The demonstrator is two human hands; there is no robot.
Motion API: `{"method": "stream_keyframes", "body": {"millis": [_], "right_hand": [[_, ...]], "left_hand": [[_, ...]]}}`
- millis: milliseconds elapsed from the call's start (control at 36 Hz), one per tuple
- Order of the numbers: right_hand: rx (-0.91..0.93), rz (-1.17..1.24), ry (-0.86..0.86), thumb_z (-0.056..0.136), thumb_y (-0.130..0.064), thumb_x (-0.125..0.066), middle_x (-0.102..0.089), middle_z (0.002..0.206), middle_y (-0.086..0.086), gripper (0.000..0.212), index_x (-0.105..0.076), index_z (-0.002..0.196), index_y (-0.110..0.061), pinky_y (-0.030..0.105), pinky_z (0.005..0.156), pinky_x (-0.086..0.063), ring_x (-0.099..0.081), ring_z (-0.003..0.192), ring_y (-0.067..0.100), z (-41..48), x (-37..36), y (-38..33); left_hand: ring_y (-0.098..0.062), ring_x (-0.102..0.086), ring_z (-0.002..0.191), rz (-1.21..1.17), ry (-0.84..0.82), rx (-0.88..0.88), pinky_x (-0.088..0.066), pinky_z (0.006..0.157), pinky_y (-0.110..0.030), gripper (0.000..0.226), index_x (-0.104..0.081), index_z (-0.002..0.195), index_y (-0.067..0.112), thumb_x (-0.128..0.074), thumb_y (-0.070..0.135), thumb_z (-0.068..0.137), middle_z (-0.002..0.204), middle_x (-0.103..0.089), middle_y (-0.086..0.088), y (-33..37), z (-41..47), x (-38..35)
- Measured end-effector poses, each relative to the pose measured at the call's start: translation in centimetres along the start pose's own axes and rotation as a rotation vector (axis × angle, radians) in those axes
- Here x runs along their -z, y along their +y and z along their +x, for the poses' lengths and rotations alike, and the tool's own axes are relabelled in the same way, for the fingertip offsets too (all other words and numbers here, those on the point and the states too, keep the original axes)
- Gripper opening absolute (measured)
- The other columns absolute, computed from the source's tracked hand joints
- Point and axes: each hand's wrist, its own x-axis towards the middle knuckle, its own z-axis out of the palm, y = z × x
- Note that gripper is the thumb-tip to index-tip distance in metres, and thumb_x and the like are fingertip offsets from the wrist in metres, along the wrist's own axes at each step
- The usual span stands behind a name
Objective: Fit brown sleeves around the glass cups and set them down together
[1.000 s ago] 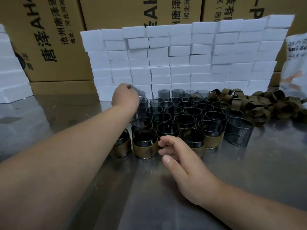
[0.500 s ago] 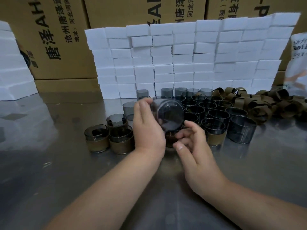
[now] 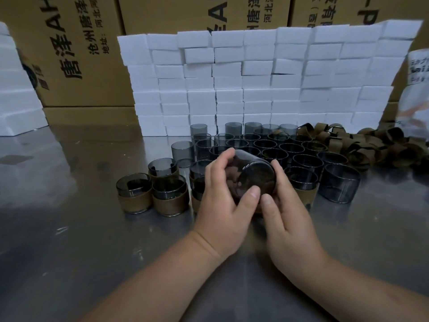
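- Gripping a smoky glass cup (image 3: 255,176) from either side, both hands hold it tipped on its side out in front of the white block wall (image 3: 255,84), its round base turned toward the camera.
- The left hand (image 3: 222,201) curls round the cup's left flank, with its thumb lying across the lower edge of the base.
- The right hand (image 3: 286,205) wraps the right flank, its thumb just beside the other thumb.
- A brownish cast shows through the cup. It may be a sleeve, but the dark glass leaves that unsure.
- Bare cups (image 3: 264,145) stand upright in close rows at the foot of the wall, between it and the held cup.
- Sleeved cups (image 3: 170,201) stand touching in a small group farther out from the wall, before its left half.
- Loose brown sleeves (image 3: 371,145) lie heaped along the wall's right end.
- Cardboard boxes (image 3: 76,43) with printed lettering rise behind the wall.
- The steel table (image 3: 69,252) spreads out before the wall and carries everything.
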Motion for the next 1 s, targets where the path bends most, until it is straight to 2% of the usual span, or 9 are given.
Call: {"method": "stream_keyframes", "body": {"millis": [139,278,333,417,528,639,778,861,1000], "right_hand": [[0.085,0.023,0.032,0.086,-0.039,-0.04,-0.051,0.092,-0.019,0.048,-0.028,0.133,-0.039,0.005,0.081,-0.039,-0.053,0.089,-0.01,0.2,0.7,-1.0],[0.124,0.023,0.29,0.08,-0.046,-0.042,-0.059,0.094,-0.016,0.025,-0.054,0.102,-0.049,0.026,0.078,-0.048,-0.058,0.086,0.006,4.7,5.5,-2.0],[0.107,-0.121,0.324,0.081,-0.047,-0.042,-0.059,0.096,-0.012,0.03,-0.058,0.106,-0.045,0.032,0.08,-0.049,-0.058,0.09,0.009,7.3,8.4,-1.1],[-0.035,-0.435,0.27,0.088,-0.041,-0.042,-0.055,0.113,-0.004,0.04,-0.051,0.127,-0.033,0.032,0.083,-0.041,-0.051,0.094,0.011,10.4,12.2,2.1],[-0.319,-0.827,0.037,0.096,-0.037,-0.042,-0.032,0.15,0.009,0.048,-0.04,0.142,-0.022,0.038,0.106,-0.025,-0.039,0.126,0.028,13.2,16.4,7.4],[-0.552,-1.189,-0.258,0.101,-0.038,-0.024,-0.002,0.157,0.013,0.047,-0.016,0.148,-0.035,0.041,0.115,-0.013,-0.007,0.142,0.035,13.4,18.1,11.5],[-0.7,-1.111,-0.335,0.103,-0.032,-0.026,-0.003,0.157,0.019,0.05,-0.01,0.149,-0.03,0.039,0.116,-0.016,-0.01,0.143,0.037,12.5,17.9,13.8],[-0.663,-1.006,-0.271,0.094,-0.03,-0.053,-0.021,0.153,0.02,0.061,-0.028,0.146,-0.01,0.043,0.112,-0.024,-0.024,0.137,0.039,12.7,17.7,15.0],[-0.626,-1.122,-0.189,0.085,-0.022,-0.065,-0.037,0.14,0.022,0.056,-0.045,0.135,-0.012,0.045,0.098,-0.04,-0.044,0.118,0.045,12.7,17.9,16.1]], "left_hand": [[-0.012,-0.05,0.117,0.081,0.097,-0.021,-0.041,0.101,-0.029,0.064,-0.024,0.125,0.038,-0.035,0.079,0.076,0.126,-0.05,-0.01,-1.0,0.0,0.2],[-0.012,-0.052,0.113,0.093,0.082,0.005,-0.04,0.098,-0.02,0.065,-0.026,0.123,0.042,-0.027,0.084,0.073,0.123,-0.052,-0.007,-1.7,0.1,0.1],[-0.017,-0.055,0.109,0.067,0.065,0.018,-0.043,0.097,-0.031,0.064,-0.028,0.122,0.043,-0.027,0.084,0.073,0.12,-0.053,-0.005,-1.8,0.1,0.1],[-0.026,-0.062,0.095,0.057,0.044,0.018,-0.049,0.086,-0.048,0.064,-0.03,0.121,0.043,-0.026,0.085,0.073,0.109,-0.054,0.005,-1.9,0.0,0.0],[-0.021,-0.062,0.087,0.067,0.037,-0.008,-0.05,0.084,-0.038,0.061,-0.033,0.12,0.042,-0.023,0.083,0.075,0.1,-0.053,0.012,-1.9,0.1,-0.1],[-0.018,-0.061,0.081,0.061,0.028,-0.025,-0.047,0.078,-0.028,0.045,-0.037,0.118,0.039,-0.031,0.067,0.082,0.093,-0.053,0.012,-1.9,0.0,-0.2],[-0.017,-0.06,0.079,0.048,-0.003,-0.035,-0.048,0.077,-0.029,0.038,-0.04,0.117,0.039,-0.03,0.052,0.083,0.091,-0.054,0.011,-2.2,-0.1,-0.3],[-0.014,-0.059,0.078,0.041,-0.006,-0.057,-0.048,0.076,-0.028,0.037,-0.04,0.117,0.039,-0.031,0.051,0.083,0.092,-0.054,0.012,-2.4,-0.1,-0.4],[-0.013,-0.059,0.077,0.045,-0.028,-0.054,-0.046,0.076,-0.025,0.038,-0.04,0.116,0.04,-0.031,0.052,0.081,0.091,-0.053,0.012,-2.4,0.0,-0.4]]}}
